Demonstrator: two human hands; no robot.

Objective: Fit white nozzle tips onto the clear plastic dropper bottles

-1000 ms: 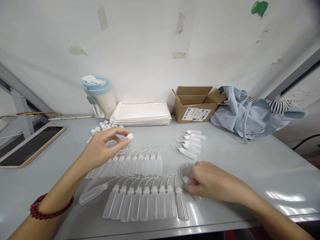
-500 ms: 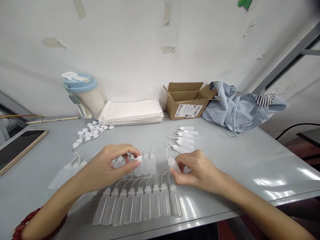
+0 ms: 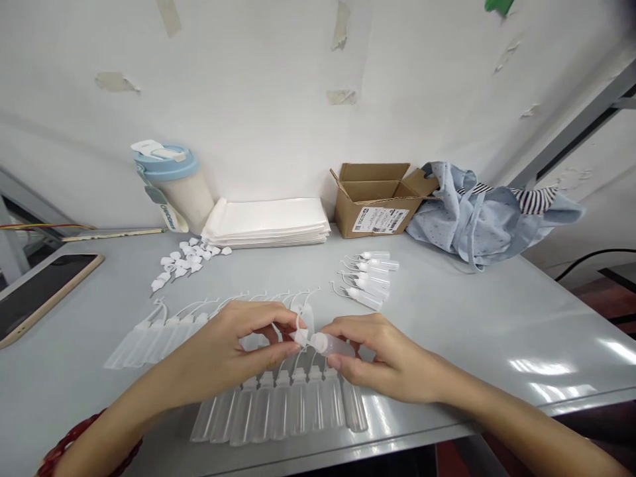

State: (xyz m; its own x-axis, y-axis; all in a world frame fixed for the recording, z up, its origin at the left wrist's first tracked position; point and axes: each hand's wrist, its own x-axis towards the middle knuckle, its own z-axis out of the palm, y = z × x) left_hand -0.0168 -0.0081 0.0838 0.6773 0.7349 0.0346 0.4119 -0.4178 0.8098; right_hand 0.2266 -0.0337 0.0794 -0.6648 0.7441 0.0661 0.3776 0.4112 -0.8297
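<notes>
My left hand [image 3: 248, 338] pinches a small white cap [image 3: 301, 336] between thumb and fingers. Facing it, my right hand [image 3: 387, 354] is closed on a clear plastic bottle [image 3: 338, 346], tilted with its white neck toward the cap. A thin white strap curves up beside the cap. Below both hands lies a row of clear bottles [image 3: 273, 414] with straps. More bottles [image 3: 159, 341] lie to the left, partly behind my left hand. Several bottles with white needle tips [image 3: 370, 285] lie behind my right hand, and loose white tips [image 3: 186, 258] are piled at the back left.
Along the wall stand a blue-lidded cup [image 3: 179, 189], a stack of white envelopes [image 3: 268, 222], an open cardboard box [image 3: 372, 202] and a blue patterned cloth [image 3: 477, 218]. A phone [image 3: 44, 291] lies at the left. The grey table's front edge [image 3: 407, 442] is near.
Both hands have come together. The bottle in my right hand has tilted from nearly upright toward the left, and the white cap now sits close to its neck. The view has shifted slightly.
</notes>
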